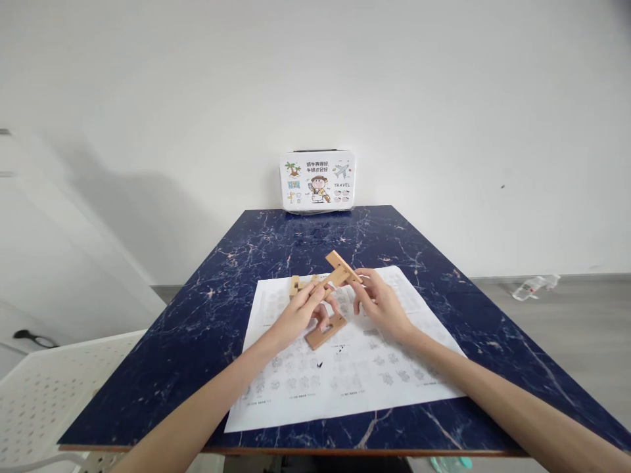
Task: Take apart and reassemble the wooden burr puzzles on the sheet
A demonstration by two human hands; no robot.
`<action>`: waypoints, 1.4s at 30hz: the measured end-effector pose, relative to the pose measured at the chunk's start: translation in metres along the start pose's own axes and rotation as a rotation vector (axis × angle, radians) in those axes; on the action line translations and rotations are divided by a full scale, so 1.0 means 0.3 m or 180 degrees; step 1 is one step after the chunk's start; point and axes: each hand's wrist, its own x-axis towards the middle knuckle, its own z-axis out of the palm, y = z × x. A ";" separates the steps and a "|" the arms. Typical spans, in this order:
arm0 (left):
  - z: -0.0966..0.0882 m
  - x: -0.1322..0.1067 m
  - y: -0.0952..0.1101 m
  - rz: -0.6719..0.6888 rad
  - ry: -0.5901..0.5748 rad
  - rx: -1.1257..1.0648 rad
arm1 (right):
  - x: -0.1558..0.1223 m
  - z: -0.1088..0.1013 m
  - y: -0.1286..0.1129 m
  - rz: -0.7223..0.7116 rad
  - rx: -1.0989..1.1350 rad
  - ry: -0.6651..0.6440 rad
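Observation:
My left hand (306, 307) is closed around one end of a light wooden piece (331, 281). A flat wooden bar (341, 265) crosses the far end of that piece, with small dark holes in it; the two touch in a T shape. The fingers of my right hand (382, 301) pinch the bar's right end. Below my left hand a wooden block with a cut-out (326, 334) lies on the printed sheet (290, 394). More notched wooden pieces (296, 285) rest behind my left hand, partly hidden by it.
The sheet lies on a dark blue marbled table (207, 315). At its far edge a white printed case (318, 180) stands against the wall. Small black bits (319, 364) are on the sheet. A clear plastic bottle (535, 287) lies on the floor to the right; a white perforated surface (54, 387) is at left.

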 end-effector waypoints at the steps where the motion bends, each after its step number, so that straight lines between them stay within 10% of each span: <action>1: 0.001 0.000 -0.001 0.0009 0.0041 0.0013 | 0.000 -0.001 0.000 -0.0033 -0.0075 0.0038; 42: 0.002 -0.006 -0.015 -0.0316 0.0047 -0.0332 | 0.004 -0.041 0.011 -0.0881 -0.1664 -0.0334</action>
